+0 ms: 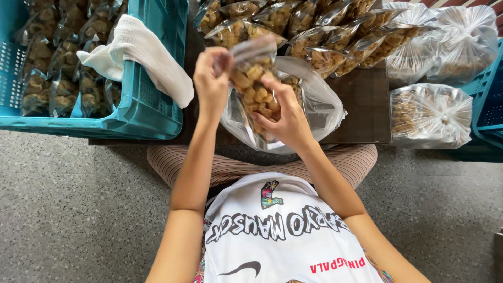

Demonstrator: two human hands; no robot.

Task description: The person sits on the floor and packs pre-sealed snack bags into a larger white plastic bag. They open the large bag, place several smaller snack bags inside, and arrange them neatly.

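Note:
I hold a small clear packet (255, 84) filled with brown fried snack pieces, upright over a large open plastic bag (319, 107) of the same snacks. My left hand (210, 81) pinches the packet's top edge at the left corner. My right hand (285, 112) grips the packet's lower body from the right side. The big bag rests on a dark low table (361, 105) in front of my crossed legs.
A teal plastic crate (152, 102) at left holds several filled packets, with a white cloth (141, 50) draped over its rim. Rows of filled packets (335, 36) lie on the table's far side. Large tied bags of snacks (432, 112) sit at right, beside another teal crate (490, 99).

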